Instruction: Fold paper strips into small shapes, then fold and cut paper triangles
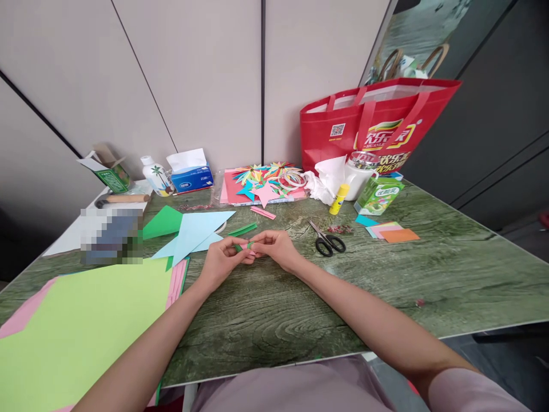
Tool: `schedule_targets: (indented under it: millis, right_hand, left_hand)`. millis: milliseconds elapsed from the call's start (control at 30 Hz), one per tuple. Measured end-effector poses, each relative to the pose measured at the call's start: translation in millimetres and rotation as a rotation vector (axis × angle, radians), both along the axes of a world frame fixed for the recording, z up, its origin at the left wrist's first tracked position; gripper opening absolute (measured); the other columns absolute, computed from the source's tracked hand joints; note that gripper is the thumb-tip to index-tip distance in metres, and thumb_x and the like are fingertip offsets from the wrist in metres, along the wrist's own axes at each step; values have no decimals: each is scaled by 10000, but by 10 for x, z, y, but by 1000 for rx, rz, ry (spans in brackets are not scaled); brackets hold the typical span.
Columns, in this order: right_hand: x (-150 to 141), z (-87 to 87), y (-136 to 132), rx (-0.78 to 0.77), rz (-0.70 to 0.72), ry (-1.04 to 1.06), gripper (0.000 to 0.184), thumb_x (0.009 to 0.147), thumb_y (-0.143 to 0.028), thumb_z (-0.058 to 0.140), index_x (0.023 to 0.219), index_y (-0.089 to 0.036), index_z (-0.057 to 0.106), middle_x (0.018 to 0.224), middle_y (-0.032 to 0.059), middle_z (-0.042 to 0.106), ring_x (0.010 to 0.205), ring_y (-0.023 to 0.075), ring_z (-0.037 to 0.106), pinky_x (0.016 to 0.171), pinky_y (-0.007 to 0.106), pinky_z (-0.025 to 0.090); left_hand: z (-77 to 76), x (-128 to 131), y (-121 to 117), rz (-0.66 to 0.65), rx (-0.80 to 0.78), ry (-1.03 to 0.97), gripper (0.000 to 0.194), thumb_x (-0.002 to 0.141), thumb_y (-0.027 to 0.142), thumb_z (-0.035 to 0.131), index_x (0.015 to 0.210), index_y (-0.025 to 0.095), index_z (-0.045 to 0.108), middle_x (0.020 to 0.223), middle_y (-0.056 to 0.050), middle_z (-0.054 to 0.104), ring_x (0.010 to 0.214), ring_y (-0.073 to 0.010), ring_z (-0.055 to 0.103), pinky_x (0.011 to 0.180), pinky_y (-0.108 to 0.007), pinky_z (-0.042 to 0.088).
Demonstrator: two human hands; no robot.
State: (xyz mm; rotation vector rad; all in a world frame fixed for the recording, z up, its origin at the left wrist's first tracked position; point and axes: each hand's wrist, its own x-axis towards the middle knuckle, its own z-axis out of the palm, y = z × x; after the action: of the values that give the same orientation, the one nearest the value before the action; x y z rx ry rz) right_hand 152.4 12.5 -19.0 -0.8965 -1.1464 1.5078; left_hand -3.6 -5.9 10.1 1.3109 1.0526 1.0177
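Between my two hands is a small folded piece of pink and green paper (pixel 245 246), mostly covered by fingers. My left hand (pixel 225 258) pinches its left side, and my right hand (pixel 274 249) pinches its right side, the fingertips almost meeting. Just beyond them lie a folded green paper strip (pixel 242 230) and a folded pink paper strip (pixel 263 213). Light blue paper pieces (pixel 201 224) and a green paper piece (pixel 165 222) are left of my hands. Black-handled scissors (pixel 326 239) rest to the right, blades pointing away.
Large yellow-green sheets (pixel 98 320) cover the table's left front. A yellow glue stick (pixel 339 199), a white mug (pixel 358 178), a green carton (pixel 379 195) and a red bag (pixel 334 140) stand at the back right. Paper stars (pixel 265 193), a tissue box (pixel 191 176) and a hammer (pixel 124 198) sit farther back.
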Motion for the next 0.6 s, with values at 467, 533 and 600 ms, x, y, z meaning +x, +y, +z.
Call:
schedule_targets:
  millis: [467,533,600]
  right_hand:
    - [3,29,-28,234,-2,-159,217,670,-379,666,684,-165,636,626,-4,627,524,103,547,537,239,477]
    - [2,54,-42,265,28,-189,216,733,-382,601,739,-172,652,742,12,644,543,96,546,553,241,479]
    - [-6,60,-52,276,49,-183,210,767,-366,556,827,-187,645,861,22,635,576,91,554,569,241,485]
  left_hand:
    - [0,-23,20,-13,-106,78,292,591,347,745,742,122,637,679,-56,703,595,-166,646,590,-302,551]
    - [9,-23,22,9,-128,58,295,576,337,756,736,120,636,642,-51,696,561,-159,640,569,-287,541]
    - [16,-29,35,79,-130,22,295,555,330,768,713,118,637,599,-38,682,533,-153,631,552,-277,532]
